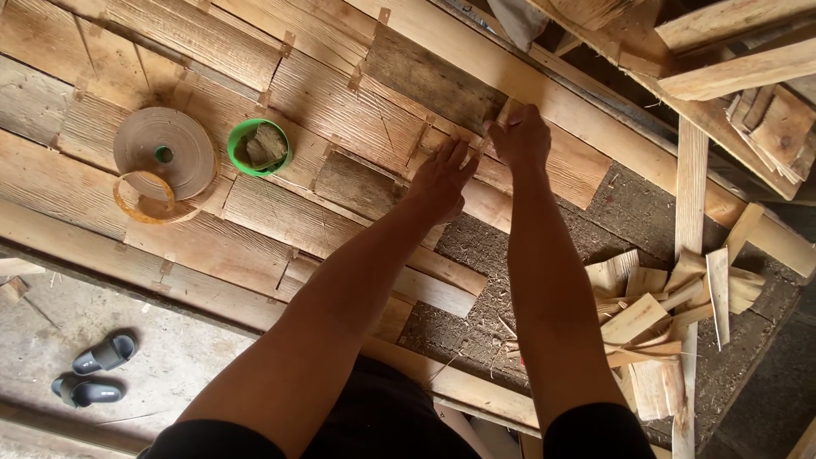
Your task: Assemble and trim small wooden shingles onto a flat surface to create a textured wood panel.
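My left hand (440,177) lies flat, fingers spread, pressing on thin wood veneer sheets (340,110) that are laid edge to edge on a work surface. My right hand (520,136) is closed on a short strip of brown paper tape (507,112) at the seam between two sheets, just beyond my left fingertips. Short tape pieces bridge many other seams across the sheets.
A large roll of brown tape (166,151) and a thinner tape ring (143,197) lie at the left, beside a green bowl (258,147). Loose veneer offcuts (663,323) are piled at the right. Wooden slats (739,51) lean top right. Grey slippers (93,374) sit on the concrete floor.
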